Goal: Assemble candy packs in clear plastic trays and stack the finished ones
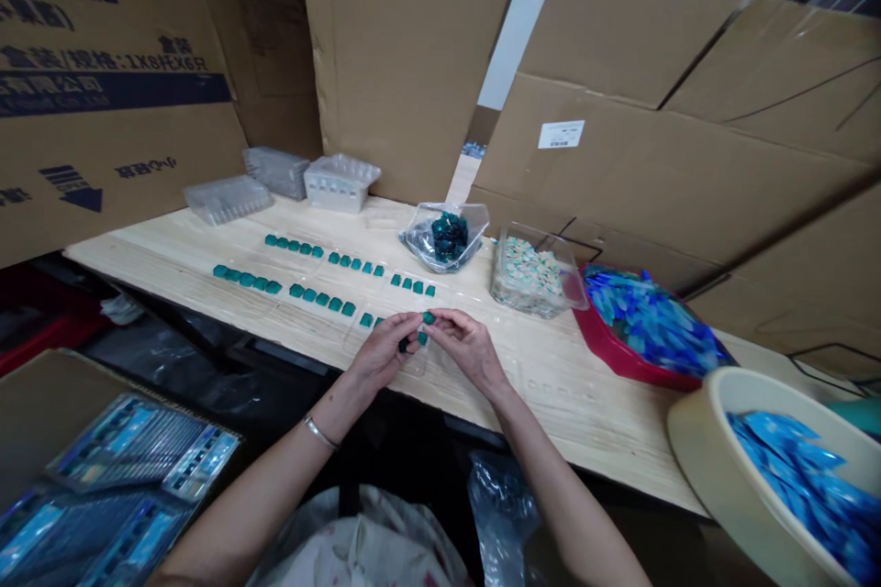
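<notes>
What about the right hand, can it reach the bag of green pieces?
Probably yes. The right hand is near the plastic bag, and only a low row of green pieces lies between them, easy to pass over.

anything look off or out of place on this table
Nothing looks spilled or damaged. The one untidy spot is at the back left, where a clear plastic tray lies skewed, apart from the stack of trays. The teal pieces sit in fairly straight rows on the wooden table.
</notes>
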The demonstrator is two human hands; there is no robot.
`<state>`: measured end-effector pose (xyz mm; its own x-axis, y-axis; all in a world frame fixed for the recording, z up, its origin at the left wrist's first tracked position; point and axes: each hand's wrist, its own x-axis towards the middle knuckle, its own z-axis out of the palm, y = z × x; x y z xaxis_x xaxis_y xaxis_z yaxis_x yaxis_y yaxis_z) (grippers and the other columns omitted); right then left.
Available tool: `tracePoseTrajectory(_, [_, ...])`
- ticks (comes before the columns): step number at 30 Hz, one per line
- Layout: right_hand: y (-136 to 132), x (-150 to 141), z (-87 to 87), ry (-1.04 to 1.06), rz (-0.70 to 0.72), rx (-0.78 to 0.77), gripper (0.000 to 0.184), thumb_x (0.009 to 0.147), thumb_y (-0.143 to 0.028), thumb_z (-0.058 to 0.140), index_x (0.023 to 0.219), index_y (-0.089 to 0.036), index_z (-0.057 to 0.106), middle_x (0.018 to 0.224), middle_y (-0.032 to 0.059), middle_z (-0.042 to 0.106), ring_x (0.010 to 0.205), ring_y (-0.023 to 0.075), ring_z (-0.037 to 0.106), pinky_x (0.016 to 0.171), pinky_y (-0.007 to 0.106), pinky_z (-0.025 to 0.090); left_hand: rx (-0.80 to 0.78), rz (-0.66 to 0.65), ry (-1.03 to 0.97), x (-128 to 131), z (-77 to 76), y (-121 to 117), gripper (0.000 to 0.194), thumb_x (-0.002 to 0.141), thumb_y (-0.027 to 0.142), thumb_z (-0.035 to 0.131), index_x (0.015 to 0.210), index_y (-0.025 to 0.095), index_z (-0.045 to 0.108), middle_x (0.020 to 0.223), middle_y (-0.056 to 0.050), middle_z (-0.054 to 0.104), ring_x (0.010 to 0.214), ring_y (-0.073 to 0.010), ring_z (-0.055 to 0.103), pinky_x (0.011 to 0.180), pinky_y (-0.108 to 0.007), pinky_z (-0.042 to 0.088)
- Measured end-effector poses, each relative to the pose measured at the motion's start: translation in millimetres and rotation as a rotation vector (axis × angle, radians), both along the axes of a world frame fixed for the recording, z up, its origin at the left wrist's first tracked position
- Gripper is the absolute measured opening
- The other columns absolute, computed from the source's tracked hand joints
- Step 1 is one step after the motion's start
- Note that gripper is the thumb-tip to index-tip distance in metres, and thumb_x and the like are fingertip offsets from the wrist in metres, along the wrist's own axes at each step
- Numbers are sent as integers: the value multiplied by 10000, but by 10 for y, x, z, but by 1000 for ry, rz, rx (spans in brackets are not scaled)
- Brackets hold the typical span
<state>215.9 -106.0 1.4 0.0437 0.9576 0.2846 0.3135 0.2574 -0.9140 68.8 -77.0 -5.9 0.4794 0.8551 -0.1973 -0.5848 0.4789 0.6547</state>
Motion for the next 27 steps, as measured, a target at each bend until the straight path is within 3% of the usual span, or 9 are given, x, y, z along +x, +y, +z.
tracePoseTrajectory(5, [146,166,-74,-255,-91,185,158,805,-285,608,909,-192,682,902,62,618,738,136,589,646,264,500,-100,20,-4,-1,-5,-47,160,682,185,726,791,86,663,776,-44,609,550,-40,470,440,-154,335])
tracePoseTrajectory(13, [798,603,-97,-729,-69,135,118,790,-151,589,857,-144,685,813,60,638,746,147,573,708,269,445,-176,-28,-62,-112,-24,-15,136,721,144,686,840,82,666,788,-56,613,552,-51,486,430,-158,351])
tracePoseTrajectory(21, [1049,579,-269,-852,-52,85,68,754,-143,618,730,-164,678,765,41,646,787,156,568,756,270,431,-350,-41,-173,-161,27,60,101,795,127,586,806,60,661,755,-80,620,557,-70,499,449,-180,399])
tracePoseTrajectory(24, [1015,563,-210,-845,-34,85,61,744,-131,625,748,-164,677,789,52,646,812,166,569,783,282,429,-404,-1,-255,-132,69,104,160,832,155,527,797,60,651,751,-103,622,603,-100,538,508,-206,456])
tracePoseTrajectory(27, [785,439,-45,-744,-31,139,93,765,-172,624,842,-158,675,834,70,642,796,173,579,757,291,444,-442,69,-290,-98,93,141,176,843,161,500,810,62,642,739,-106,620,667,-129,579,583,-235,497])
